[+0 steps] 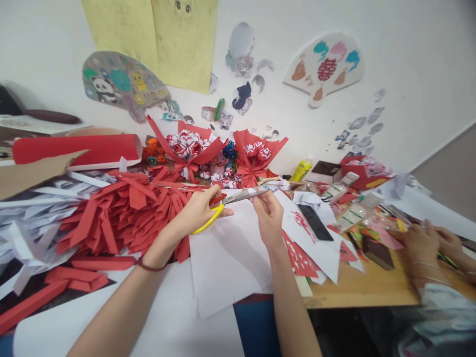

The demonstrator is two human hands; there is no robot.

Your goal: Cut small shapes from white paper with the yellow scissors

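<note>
My left hand (199, 209) is closed round the yellow and red handles of a pair of scissors (243, 195), whose metal blades point right. The fingers of my right hand (268, 212) are pinched together at the blades' tips, by a small white scrap of paper (252, 191). How far the blades cut into the scrap is too small to tell. Beneath both hands lie white paper sheets (230, 258). A heap of folded red paper strips (126, 210) is left of my left hand, with white folded strips (29, 238) farther left.
Red-wrapped paper flower bouquets (188, 146) stand against the wall. Right of my hands are a black phone (315, 222), a red patterned paper (300, 255) and cluttered packets. A co-worker's hands (424, 243) are at the far right of the wooden table (364, 292).
</note>
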